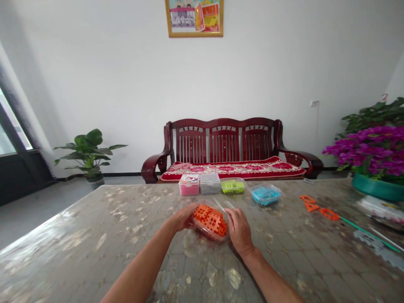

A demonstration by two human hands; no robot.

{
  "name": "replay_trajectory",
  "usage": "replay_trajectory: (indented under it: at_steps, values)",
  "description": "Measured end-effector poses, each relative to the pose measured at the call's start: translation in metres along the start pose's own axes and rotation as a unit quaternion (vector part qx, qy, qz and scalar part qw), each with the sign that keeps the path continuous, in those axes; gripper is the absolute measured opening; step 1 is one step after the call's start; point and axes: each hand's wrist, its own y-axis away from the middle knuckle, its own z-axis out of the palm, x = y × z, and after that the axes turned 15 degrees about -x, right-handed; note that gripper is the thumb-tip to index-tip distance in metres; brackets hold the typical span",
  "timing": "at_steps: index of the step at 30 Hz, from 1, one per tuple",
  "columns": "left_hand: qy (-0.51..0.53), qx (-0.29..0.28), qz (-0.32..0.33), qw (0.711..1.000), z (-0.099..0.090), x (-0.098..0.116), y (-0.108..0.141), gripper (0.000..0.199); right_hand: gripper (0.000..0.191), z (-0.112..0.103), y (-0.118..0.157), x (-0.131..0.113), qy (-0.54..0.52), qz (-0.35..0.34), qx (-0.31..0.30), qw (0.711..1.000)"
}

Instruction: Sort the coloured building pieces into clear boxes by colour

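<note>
A clear plastic box (pixel 208 235) full of orange interlocking plastic pieces (pixel 210 219) is tilted toward me over the table, in the middle of the head view. My left hand (pixel 185 216) grips its left side, with the fingertips partly hidden behind the box. At the box's right side, my right hand (pixel 239 229) is closed on a thin clear plastic lid (pixel 224 205), seen nearly edge-on. Some of the right fingers are hidden from view.
Beyond my hands stand boxes with pink (pixel 189 189), grey (pixel 210 185), yellow-green (pixel 232 186) and blue pieces (pixel 265 195). Joined orange pieces (pixel 328 213) and a green stick (pixel 369 233) lie right, near a flower pot (pixel 375 185). A wooden bench (pixel 224 141) stands behind the table (pixel 126 223).
</note>
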Motion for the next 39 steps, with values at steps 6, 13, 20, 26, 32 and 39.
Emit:
replay_trajectory:
  at_steps: [6,13,20,26,32,39]
  values:
    - [0.037,0.009,0.016,0.999,0.002,0.003,0.01,0.05,0.023,-0.002,-0.002,0.015,-0.019,0.024,0.049,0.998]
    - [-0.015,0.135,0.138,0.981,0.003,-0.003,0.004,0.052,0.023,0.002,-0.003,0.045,-0.048,0.107,0.119,0.986]
    - [-0.123,0.239,0.224,0.937,0.008,-0.026,-0.013,0.048,0.026,0.004,-0.002,0.052,-0.077,0.135,0.118,0.981]
    - [-0.19,0.247,0.27,0.911,0.018,-0.039,-0.017,0.054,0.025,0.006,-0.001,0.051,-0.082,0.133,0.113,0.981]
    - [-0.292,0.206,0.301,0.884,0.015,-0.05,-0.016,0.06,0.029,0.009,0.001,0.053,-0.076,0.137,0.098,0.983]
    - [-0.385,0.154,0.292,0.862,0.003,-0.054,-0.008,0.068,0.032,0.011,0.001,0.051,-0.059,0.127,0.087,0.986]
